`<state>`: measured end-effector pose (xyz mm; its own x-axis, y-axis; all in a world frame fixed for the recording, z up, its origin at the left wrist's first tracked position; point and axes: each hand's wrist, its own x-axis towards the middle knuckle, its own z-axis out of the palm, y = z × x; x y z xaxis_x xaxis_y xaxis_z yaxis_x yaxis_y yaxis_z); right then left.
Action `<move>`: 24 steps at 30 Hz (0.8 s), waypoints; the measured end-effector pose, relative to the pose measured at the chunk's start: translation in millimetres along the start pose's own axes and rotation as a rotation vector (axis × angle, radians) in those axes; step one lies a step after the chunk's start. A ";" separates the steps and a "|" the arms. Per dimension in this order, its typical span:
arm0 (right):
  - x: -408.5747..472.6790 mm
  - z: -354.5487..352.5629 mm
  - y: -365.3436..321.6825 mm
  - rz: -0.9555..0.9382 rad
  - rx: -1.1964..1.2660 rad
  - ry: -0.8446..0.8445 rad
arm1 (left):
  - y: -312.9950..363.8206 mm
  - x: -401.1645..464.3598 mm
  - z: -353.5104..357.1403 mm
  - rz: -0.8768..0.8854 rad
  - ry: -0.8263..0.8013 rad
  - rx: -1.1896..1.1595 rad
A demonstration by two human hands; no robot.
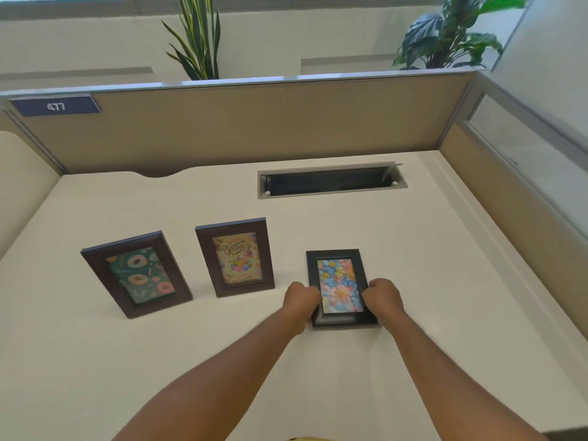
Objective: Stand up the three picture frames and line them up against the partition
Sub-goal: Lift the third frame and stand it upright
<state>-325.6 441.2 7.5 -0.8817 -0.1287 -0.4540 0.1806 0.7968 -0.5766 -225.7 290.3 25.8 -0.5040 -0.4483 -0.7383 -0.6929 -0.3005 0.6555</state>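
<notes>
Three picture frames are on the white desk (381, 249). The brown frame with a donut picture (136, 273) stands at the left, turned slightly. To its right stands a brown frame with a birthday picture (234, 256). The black frame with a flower picture (339, 284) is at the right, tilted back. My left hand (300, 299) grips its left edge and my right hand (383, 297) grips its right edge. The tan partition (254, 128) runs along the desk's far side, well behind all three frames.
A cable slot with an open metal lid (331, 183) is set into the desk near the partition. A second partition (509, 198) closes the right side. A label reading 477 (55, 106) is at the partition's top left. Plants (199, 36) stand behind it.
</notes>
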 end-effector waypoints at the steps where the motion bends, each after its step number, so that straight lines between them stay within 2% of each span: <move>1: 2.5 -0.1 1.2 0.022 0.067 -0.016 | 3.0 0.5 0.8 -0.025 0.007 -0.035; 6: 8.4 -8.5 4.7 0.110 0.417 -0.181 | 13.2 -6.4 0.0 -0.027 0.016 -0.015; 9: 4.8 -19.3 5.4 0.048 0.527 -0.228 | 18.2 -9.2 -2.7 0.068 0.003 -0.001; 12: 3.5 -28.8 2.9 -0.072 0.645 -0.206 | 29.7 -13.5 -6.1 0.169 -0.035 -0.039; 18: 1.1 -34.0 -6.2 -0.290 0.621 -0.043 | 46.0 -11.5 -9.3 0.336 -0.099 -0.103; 24: 6.7 -25.8 -9.6 -0.335 0.568 0.007 | 49.4 2.0 -11.3 0.395 -0.093 -0.045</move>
<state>-344.5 447.9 27.5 -0.9328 -0.3097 -0.1845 0.0966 0.2784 -0.9556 -255.2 265.0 58.5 -0.7728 -0.4589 -0.4383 -0.4146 -0.1579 0.8962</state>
